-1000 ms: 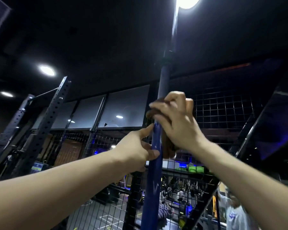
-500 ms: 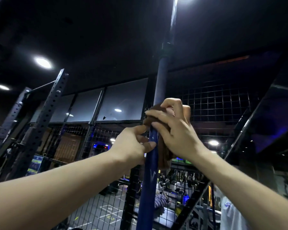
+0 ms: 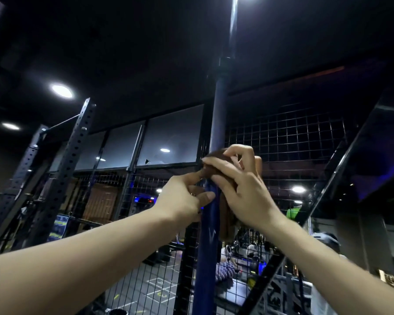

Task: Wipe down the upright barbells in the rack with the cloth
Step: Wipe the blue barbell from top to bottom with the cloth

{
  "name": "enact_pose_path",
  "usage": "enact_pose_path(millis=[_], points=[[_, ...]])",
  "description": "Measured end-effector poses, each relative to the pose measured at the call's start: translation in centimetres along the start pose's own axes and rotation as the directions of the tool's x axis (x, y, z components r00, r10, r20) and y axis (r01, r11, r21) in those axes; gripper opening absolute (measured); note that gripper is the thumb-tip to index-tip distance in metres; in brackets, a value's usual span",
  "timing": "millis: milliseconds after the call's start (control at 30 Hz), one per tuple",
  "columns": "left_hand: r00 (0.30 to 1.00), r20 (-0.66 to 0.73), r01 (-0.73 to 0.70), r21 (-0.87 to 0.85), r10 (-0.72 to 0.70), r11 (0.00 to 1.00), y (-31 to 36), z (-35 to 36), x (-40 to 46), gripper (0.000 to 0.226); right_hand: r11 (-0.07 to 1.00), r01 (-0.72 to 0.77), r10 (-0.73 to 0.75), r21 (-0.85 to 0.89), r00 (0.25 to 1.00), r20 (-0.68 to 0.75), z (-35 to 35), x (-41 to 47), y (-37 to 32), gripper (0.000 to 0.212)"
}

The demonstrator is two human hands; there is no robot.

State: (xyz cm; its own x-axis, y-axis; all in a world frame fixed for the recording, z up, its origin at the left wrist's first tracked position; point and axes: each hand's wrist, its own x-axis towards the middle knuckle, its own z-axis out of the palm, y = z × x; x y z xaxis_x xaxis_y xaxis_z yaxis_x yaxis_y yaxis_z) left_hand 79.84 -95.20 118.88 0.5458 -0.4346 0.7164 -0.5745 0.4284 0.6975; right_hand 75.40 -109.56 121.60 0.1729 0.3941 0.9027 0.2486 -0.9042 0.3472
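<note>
**Cloth and both hands slide a little lower on the blue bar**

Lower than a second ago, the right hand [image 3: 243, 187] and the cloth [image 3: 223, 201] now sit a short way down the barbell [image 3: 208, 223], and the left hand [image 3: 184, 201] has closed in until its forefinger reaches up to the cloth's lower edge. I read this as a downward stroke under way, with the dark length of bar above the hands either just covered or skipped; the pictures cannot settle which.

Nearest the camera, both bare forearms rise from the lower corners toward the bar. The left hand has its thumb across the front of the blue shaft and its fingers curled behind, so it grips the bar just below the cloth. The right hand has its fingers curled over the brown cloth, clamping it round the shaft, and a tail of cloth hangs down beside the bar under the palm.

Below the hands the blue shaft runs clear to the bottom edge, which leaves free length for wiping; the left hand would have to shift first. Above, the bar continues past a dark collar [image 3: 224, 64] toward a ceiling lamp.

Just behind stands a wire mesh panel [image 3: 289, 137], near enough that knuckles could brush it. Farther left is a perforated rack upright [image 3: 77, 142], well apart.
</note>
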Motion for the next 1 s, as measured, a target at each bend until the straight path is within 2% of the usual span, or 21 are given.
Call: enact_pose_path(millis=[100, 200, 333, 400, 467, 533, 633, 767, 900, 1000], points=[[1.000, -0.016, 0.005, 0.034, -0.004, 0.999, -0.1, 0.3, 0.2, 0.053, 0.995, -0.036, 0.033, -0.097, 0.999, -0.039, -1.4, 3.8, 0.6, 0.031], [1.000, 0.011, -0.005, 0.007, 0.005, 1.000, -0.3, 0.2, 0.4, 0.054, 0.986, -0.152, 0.144, -0.067, 0.983, -0.109, -1.4, 8.2, 1.2, 0.029], [1.000, 0.001, -0.025, 0.009, 0.025, 1.000, -0.6, -0.1, 0.1, 0.054, 0.988, -0.147, 0.136, -0.043, 0.971, -0.194, 0.2, 6.8, 0.6, 0.026], [0.999, -0.003, -0.033, 0.004, 0.033, 0.999, -0.6, -0.1, -0.5, 0.049, 0.996, -0.087, 0.084, -0.011, 0.981, -0.176, 1.1, 3.6, -0.2, 0.026], [1.000, 0.011, -0.018, -0.018, 0.018, 1.000, -0.5, 0.0, -1.2, 0.041, 0.997, -0.073, 0.075, 0.034, 0.994, -0.081, 1.2, 0.4, -0.9, 0.031], [1.000, -0.002, -0.011, 0.018, 0.011, 1.000, -0.3, 0.1, -1.6, 0.036, 0.998, -0.068, 0.068, -0.006, 0.998, -0.010, 0.5, -0.4, -1.1, 0.031], [1.000, -0.027, -0.013, 0.137, 0.017, 0.990, -0.4, 0.3, -1.1, 0.048, 0.989, -0.088, 0.083, -0.118, 0.995, -0.048, -0.5, 3.3, -0.6, 0.028], [0.999, -0.042, -0.010, 0.175, 0.018, 0.985, -0.9, 0.2, -0.6, 0.052, 0.973, -0.212, 0.198, -0.095, 0.970, -0.141, -0.7, 8.5, 0.3, 0.026], [0.998, -0.049, -0.024, 0.152, 0.032, 0.988, -1.5, -0.2, -0.3, 0.050, 0.984, -0.156, 0.140, -0.090, 0.977, -0.164, 0.5, 4.9, -0.8, 0.025], [0.997, -0.056, -0.040, 0.135, 0.048, 0.990, -2.0, -0.2, -0.7, 0.029, 0.995, -0.103, 0.102, -0.008, 0.991, -0.083, 0.6, -0.5, -2.1, 0.028]])
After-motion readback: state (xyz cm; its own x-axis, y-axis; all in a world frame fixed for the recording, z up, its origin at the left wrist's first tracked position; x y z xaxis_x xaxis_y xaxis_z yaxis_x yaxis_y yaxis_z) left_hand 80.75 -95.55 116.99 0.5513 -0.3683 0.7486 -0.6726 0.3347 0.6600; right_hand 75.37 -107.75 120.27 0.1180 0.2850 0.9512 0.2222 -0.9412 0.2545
